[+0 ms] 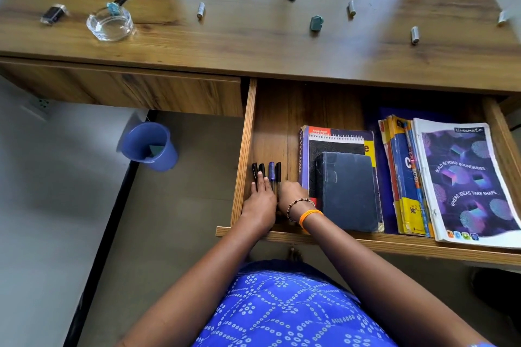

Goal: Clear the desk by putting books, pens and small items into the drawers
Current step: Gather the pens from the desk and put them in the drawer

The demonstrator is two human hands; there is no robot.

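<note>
One head-worn view looks steeply down, close over the open drawer (282,121) and desk (253,45).

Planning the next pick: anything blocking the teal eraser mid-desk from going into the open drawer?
Nothing visible. The teal eraser lies alone on the desktop; the open drawer has bare floor behind the pens, left of the book stack.

A: Pens (266,175): lower halves covered by the left hand (260,200) and right hand (291,197). Right fingertips tucked under; grip cannot be told.

B: Noted. Notebook (468,183): near corner cut by the edge. Books (403,177) under it are mostly hidden, titles unreadable.
</note>
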